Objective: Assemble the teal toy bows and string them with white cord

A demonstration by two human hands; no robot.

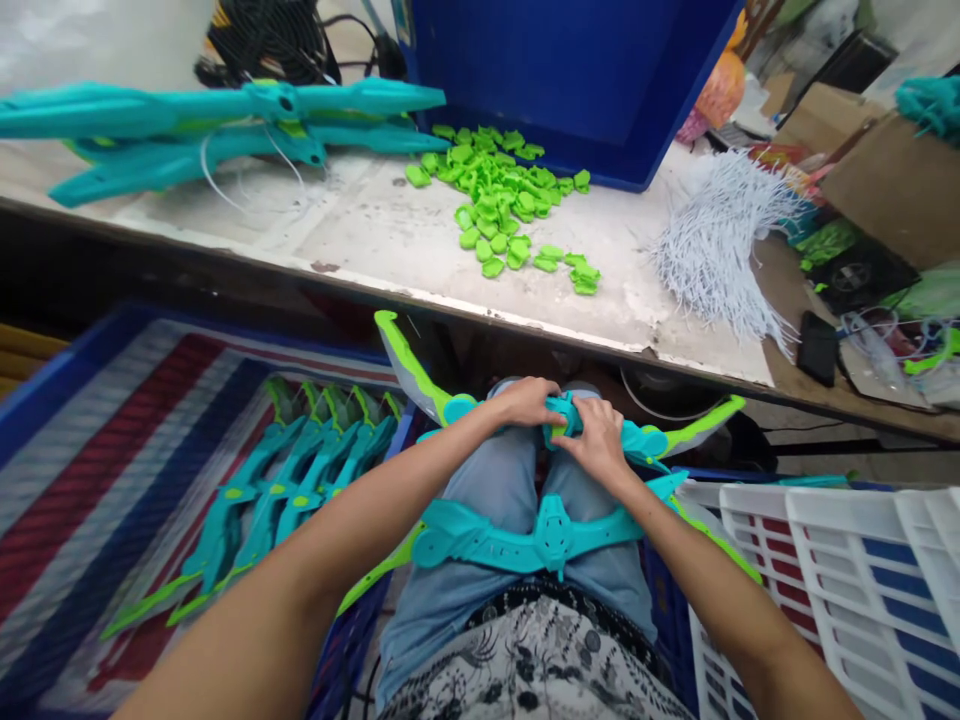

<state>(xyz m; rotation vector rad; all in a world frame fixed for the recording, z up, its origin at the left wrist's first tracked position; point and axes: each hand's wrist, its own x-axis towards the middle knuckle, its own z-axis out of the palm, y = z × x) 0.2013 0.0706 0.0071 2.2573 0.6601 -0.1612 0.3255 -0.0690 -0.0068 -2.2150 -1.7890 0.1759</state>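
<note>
Across my knees lies a teal toy bow (637,440) with lime-green and grey limbs. My left hand (531,402) closes on the left of its middle, and my right hand (600,435) closes on the right of it. Between my fingertips a bit of lime green shows at the bow's centre; its exact shape is partly hidden. Nearer to my waist, a second teal toy bow (551,535) rests over my thighs, with neither hand on it. Small lime-green plastic pieces (510,190) are heaped on the table in front of me.
More teal bow parts (277,110) lie at the table's left, by a blue bin (555,80). A bundle of white cords (727,250) and a black phone (817,348) are at the right. Several bows (292,490) sit in a striped-lined crate; a white basket (817,540) stands right.
</note>
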